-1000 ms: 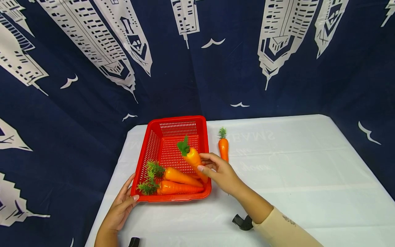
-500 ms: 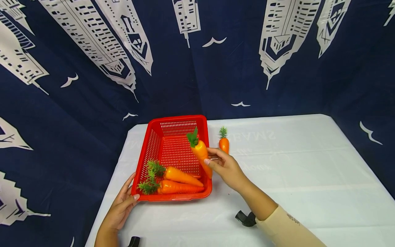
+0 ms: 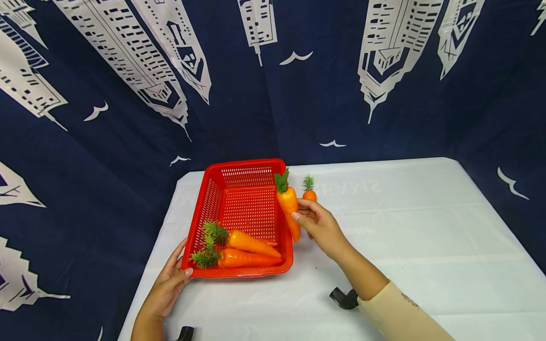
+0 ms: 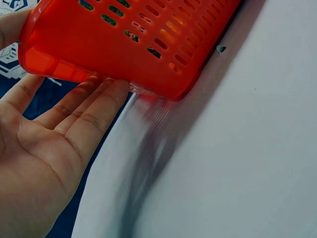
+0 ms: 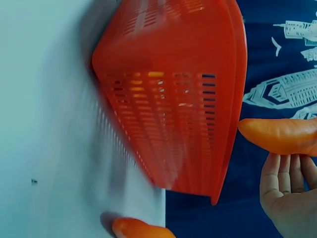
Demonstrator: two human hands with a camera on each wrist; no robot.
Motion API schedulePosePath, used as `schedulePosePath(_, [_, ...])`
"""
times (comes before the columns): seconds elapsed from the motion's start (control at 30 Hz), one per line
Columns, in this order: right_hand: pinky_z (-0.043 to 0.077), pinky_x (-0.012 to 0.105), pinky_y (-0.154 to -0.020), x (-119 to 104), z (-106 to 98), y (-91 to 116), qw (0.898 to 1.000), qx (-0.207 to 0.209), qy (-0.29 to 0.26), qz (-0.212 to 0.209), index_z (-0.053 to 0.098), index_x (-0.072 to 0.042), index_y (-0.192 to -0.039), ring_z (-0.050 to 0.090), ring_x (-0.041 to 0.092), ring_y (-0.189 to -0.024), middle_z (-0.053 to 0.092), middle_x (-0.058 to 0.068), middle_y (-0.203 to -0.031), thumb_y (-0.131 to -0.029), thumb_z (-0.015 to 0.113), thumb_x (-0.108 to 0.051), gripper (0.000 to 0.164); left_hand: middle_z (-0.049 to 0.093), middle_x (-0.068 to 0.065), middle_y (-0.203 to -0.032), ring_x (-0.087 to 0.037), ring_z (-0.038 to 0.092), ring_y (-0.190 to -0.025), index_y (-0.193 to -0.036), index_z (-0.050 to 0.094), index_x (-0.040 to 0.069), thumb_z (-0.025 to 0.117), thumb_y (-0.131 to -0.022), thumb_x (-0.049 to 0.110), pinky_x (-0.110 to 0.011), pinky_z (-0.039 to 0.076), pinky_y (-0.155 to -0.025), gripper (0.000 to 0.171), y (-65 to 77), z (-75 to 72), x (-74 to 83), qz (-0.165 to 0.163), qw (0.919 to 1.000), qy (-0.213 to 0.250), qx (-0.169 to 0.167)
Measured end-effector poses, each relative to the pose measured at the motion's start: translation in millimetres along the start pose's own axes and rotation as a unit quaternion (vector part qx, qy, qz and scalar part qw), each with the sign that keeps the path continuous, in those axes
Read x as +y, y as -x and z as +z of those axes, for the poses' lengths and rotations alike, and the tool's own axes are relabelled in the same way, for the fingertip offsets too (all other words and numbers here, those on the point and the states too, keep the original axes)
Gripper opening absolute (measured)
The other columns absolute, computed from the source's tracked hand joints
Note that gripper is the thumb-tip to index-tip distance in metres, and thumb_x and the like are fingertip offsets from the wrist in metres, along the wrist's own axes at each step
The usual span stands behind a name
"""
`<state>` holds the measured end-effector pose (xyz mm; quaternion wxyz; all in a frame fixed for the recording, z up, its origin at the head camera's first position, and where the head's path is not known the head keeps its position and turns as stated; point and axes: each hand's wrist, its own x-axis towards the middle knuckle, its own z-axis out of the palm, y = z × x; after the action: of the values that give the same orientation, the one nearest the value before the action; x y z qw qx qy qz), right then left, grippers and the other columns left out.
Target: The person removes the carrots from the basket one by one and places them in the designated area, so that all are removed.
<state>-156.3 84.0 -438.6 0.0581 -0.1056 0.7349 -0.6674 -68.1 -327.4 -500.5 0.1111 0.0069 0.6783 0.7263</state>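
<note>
My right hand (image 3: 320,229) pinches an orange carrot (image 3: 287,208) with a leafy green top, thumb on one side and fingers on the other. It hangs top up over the right rim of a red plastic basket (image 3: 234,273). In the right wrist view the held carrot (image 5: 282,135) shows beside the basket's rim. My left hand (image 3: 168,284) grips the basket's near left corner, thumb on the rim. Its fingers rest against the outer wall in the left wrist view. Two carrots, an upper one (image 3: 251,244) and a lower one (image 3: 249,259), lie inside with bushy green tops.
Another carrot (image 3: 309,195) lies on the white-covered table (image 3: 426,237) right of the basket, partly behind my right hand. Black fittings, one near the right sleeve (image 3: 344,299) and one at the bottom edge (image 3: 186,333), show in front. A dark blue patterned cloth (image 3: 277,104) hangs behind.
My right hand has carried the carrot up and rightward, from over the basket's inside to over its right rim. My left hand has stayed at the corner.
</note>
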Motion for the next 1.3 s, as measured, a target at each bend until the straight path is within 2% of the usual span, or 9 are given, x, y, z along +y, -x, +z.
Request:
schedulePosePath(0.03, [0.05,0.016,-0.075,1,-1,-1,1.0,0.003,0.0,0.002,0.058,-0.01,-0.138,0.06,0.026,-0.113,0.064,0.014,-0.127,-0.098,0.067,-0.027,0.044,0.041,0.007,-0.152,-0.004,0.057,-0.129,-0.163,0.013,0.03,0.048,-0.102,0.002,-0.022,0.05,-0.101,0.076,0.0,-0.1,-0.1,0.0,1.0,-0.001,-0.001])
schedulePosePath(0.13, [0.049,0.015,-0.094,5,-5,-2,1.0,0.011,-0.003,0.0,0.057,-0.008,-0.138,0.059,0.026,-0.12,0.064,0.014,-0.129,-0.098,0.067,-0.027,0.045,0.041,0.008,-0.152,-0.004,0.056,-0.129,-0.164,0.013,0.03,0.047,-0.102,0.001,-0.022,0.05,-0.101,0.076,0.2,-0.7,-0.4,0.006,1.0,0.0,-0.008])
schedulePosePath(0.2, [0.048,0.015,-0.097,6,-8,-3,1.0,0.016,0.0,0.001,0.057,-0.008,-0.138,0.059,0.027,-0.122,0.064,0.014,-0.129,-0.098,0.067,-0.027,0.045,0.041,0.009,-0.152,-0.004,0.056,-0.129,-0.164,0.011,0.029,0.046,-0.103,0.001,-0.021,0.05,-0.101,0.076,0.2,-1.7,-0.7,0.015,0.9997,0.001,-0.02])
schedulePosePath(0.37, [0.048,0.014,-0.096,13,-15,-5,1.0,0.03,0.005,0.008,0.056,-0.007,-0.138,0.057,0.026,-0.121,0.062,0.014,-0.13,-0.098,0.067,-0.028,0.046,0.042,0.01,-0.151,-0.004,0.056,-0.129,-0.164,0.008,0.027,0.045,-0.104,0.001,-0.021,0.05,-0.101,0.075,-0.1,-3.1,-1.0,0.028,0.9988,0.007,-0.039])
schedulePosePath(0.67, [0.048,0.014,-0.094,26,-28,-11,0.999,0.049,0.005,0.018,0.054,-0.008,-0.14,0.056,0.018,-0.118,0.059,0.013,-0.131,-0.099,0.066,-0.03,0.048,0.042,0.01,-0.151,-0.004,0.057,-0.128,-0.163,0.012,0.03,0.047,-0.102,0.001,-0.022,0.05,-0.101,0.076,0.6,-0.9,-1.0,-0.001,1.0,0.006,-0.005])
schedulePosePath(1.1, [0.05,0.013,-0.092,37,-41,-17,0.996,0.078,-0.003,0.032,0.053,-0.006,-0.14,0.057,0.013,-0.112,0.058,0.013,-0.131,-0.098,0.068,-0.029,0.05,0.042,0.009,-0.151,-0.004,0.057,-0.128,-0.164,0.012,0.029,0.048,-0.102,0.001,-0.022,0.05,-0.101,0.077,0.7,0.0,0.3,0.008,0.9999,0.009,-0.01])
schedulePosePath(1.3, [0.051,0.013,-0.09,42,-48,-21,0.995,0.092,0.008,0.046,0.052,-0.007,-0.142,0.057,0.011,-0.11,0.057,0.013,-0.131,-0.097,0.068,-0.031,0.054,0.042,0.008,-0.152,-0.004,0.057,-0.128,-0.163,0.013,0.03,0.048,-0.102,0.001,-0.022,0.05,-0.101,0.077,0.0,-0.1,0.0,0.001,0.9999,0.01,-0.006])
